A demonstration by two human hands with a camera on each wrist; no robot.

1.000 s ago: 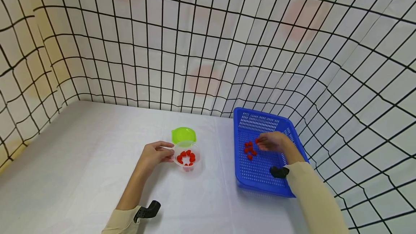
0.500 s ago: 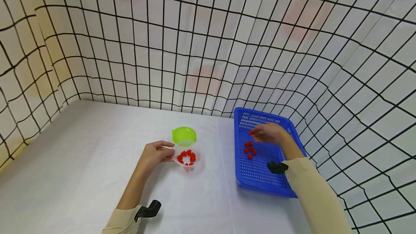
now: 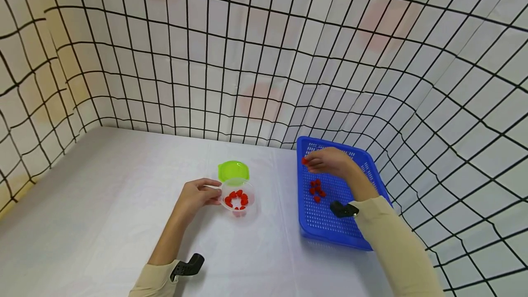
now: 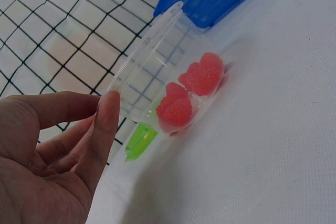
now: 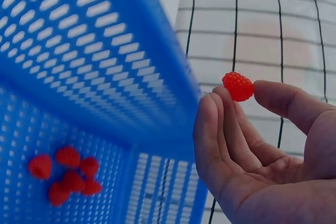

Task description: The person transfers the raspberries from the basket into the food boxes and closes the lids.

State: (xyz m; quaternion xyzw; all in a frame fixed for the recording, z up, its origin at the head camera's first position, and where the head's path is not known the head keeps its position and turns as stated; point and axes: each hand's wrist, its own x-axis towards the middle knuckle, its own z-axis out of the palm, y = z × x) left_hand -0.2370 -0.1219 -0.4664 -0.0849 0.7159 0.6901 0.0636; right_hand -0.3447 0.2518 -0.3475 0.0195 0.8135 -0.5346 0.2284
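Observation:
My right hand pinches a red raspberry between thumb and fingertips, above the far left part of the blue basket. Several more raspberries lie in a cluster on the basket floor. On the white table, my left hand pinches the rim of a clear round plastic tub between thumb and fingers. Inside that tub, several raspberries sit around its bottom; the left wrist view shows them through the wall.
A bright green lid lies on the table just behind the tub. Black wire mesh over white cloth stands along the back and both sides. The basket's tall slotted wall rises between its floor and the tub.
With the raspberry in its fingers, my right hand has risen from the basket floor and moved left toward the basket's left rim. My left hand and the tub have stayed put.

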